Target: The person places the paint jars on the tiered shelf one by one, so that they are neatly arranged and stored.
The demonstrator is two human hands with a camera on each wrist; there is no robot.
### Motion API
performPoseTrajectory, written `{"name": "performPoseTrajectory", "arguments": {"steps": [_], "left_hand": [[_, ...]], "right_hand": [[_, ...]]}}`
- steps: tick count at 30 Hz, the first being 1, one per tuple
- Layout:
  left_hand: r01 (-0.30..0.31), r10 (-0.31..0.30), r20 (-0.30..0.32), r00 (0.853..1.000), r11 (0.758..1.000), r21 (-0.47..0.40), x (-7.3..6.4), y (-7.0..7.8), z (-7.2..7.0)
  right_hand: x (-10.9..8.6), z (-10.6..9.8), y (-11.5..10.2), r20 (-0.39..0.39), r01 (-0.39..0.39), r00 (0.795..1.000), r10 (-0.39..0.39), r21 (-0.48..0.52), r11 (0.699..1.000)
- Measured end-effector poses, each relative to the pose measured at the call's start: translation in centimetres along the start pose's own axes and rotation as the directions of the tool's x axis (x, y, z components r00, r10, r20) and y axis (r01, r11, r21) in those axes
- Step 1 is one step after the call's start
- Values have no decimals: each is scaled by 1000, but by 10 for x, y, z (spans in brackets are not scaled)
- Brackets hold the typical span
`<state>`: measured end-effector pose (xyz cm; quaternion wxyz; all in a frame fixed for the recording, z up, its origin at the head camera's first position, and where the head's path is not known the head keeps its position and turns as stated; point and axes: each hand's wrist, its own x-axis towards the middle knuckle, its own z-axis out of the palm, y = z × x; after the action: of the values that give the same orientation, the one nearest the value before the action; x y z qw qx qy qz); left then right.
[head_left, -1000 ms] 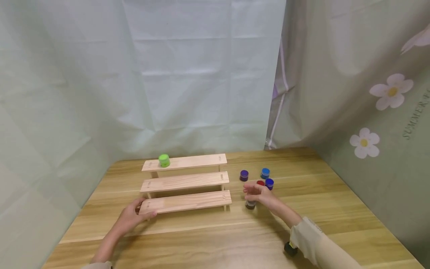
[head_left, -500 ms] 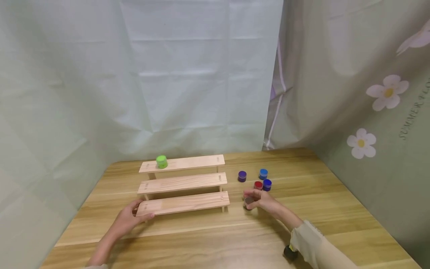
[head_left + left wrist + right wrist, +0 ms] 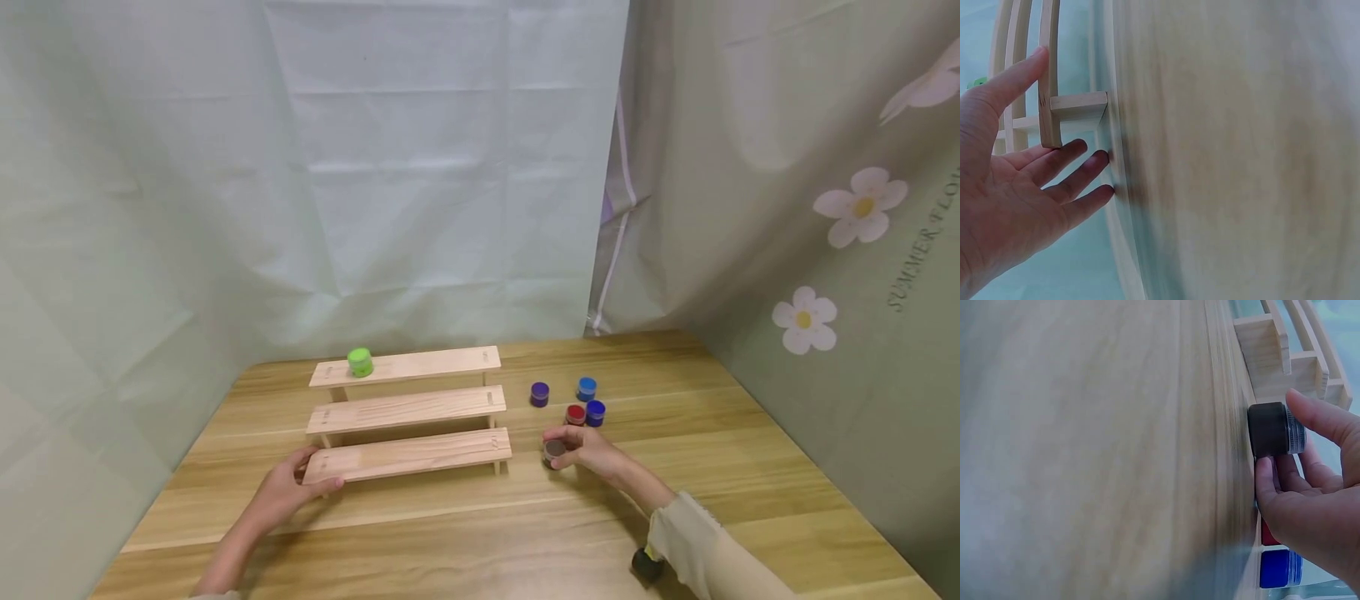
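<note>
A three-tier wooden stand (image 3: 420,455) rises in steps on the table's left side. My left hand (image 3: 287,490) holds the left end of its lowest board, thumb along the front edge and fingers behind the end; the lower fingers are spread in the left wrist view. To the right of the stand, my right hand (image 3: 598,460) holds a small dark paint jar (image 3: 1269,430) with a clear ribbed lid between thumb and fingers, its base right at the tabletop. A bright green jar (image 3: 361,362) sits at the left of the top tier.
Just beyond my right hand stand a red jar (image 3: 575,413), a dark blue jar (image 3: 596,413), a lighter blue jar (image 3: 587,388) and a purple jar (image 3: 540,394). A black round object (image 3: 647,565) shows by the right sleeve. Pale cloth (image 3: 450,192) hangs behind the table.
My right hand has come down from above the dark jar and taken hold of it, uncovering the red jar. The left hand stays at the stand; the head view shifts slightly.
</note>
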<state>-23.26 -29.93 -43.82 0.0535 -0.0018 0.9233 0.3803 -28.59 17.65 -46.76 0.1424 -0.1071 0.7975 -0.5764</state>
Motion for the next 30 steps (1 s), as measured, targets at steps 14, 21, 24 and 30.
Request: {"name": "performPoseTrajectory", "arguments": {"steps": [14, 21, 24, 30], "left_hand": [[-20, 20, -11, 1000, 1000, -16, 0, 1, 1], [-38, 38, -19, 999, 999, -9, 0, -1, 0], [-35, 35, -22, 999, 999, -4, 0, -2, 0], [-39, 39, -23, 999, 999, -10, 1, -5, 1]], "right_hand": [[-4, -7, -11, -45, -6, 999, 4, -33, 999], [-3, -15, -32, -16, 41, 999, -41, -11, 999], [-1, -19, -50, -9, 39, 999, -39, 8, 999], [14, -21, -93, -48, 93, 994, -94, -24, 995]]}}
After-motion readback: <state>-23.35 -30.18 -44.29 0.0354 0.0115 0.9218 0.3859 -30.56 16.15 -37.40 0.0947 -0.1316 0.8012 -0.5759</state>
